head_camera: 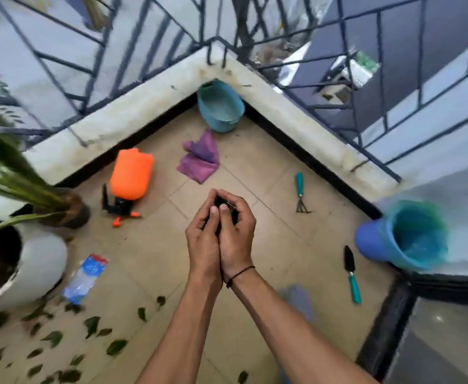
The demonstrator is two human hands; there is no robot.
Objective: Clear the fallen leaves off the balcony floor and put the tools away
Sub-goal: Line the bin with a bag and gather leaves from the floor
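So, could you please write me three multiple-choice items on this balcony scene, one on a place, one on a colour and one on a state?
1. Where is the teal plastic basket?
A. in the parapet corner
B. beside the white plant pot
C. on the purple cloth

2. What colour is the sprayer bottle lying on the tiled floor?
A. yellow
B. orange
C. white

3. How do the left hand and right hand stand?
A. spread flat on the floor
B. apart, each gripping a tool
C. cupped together round something dark

Answers: 1 A, it sits where the two walls meet; 2 B, its body is bright orange; 3 C, the fingers curl round a dark clump.
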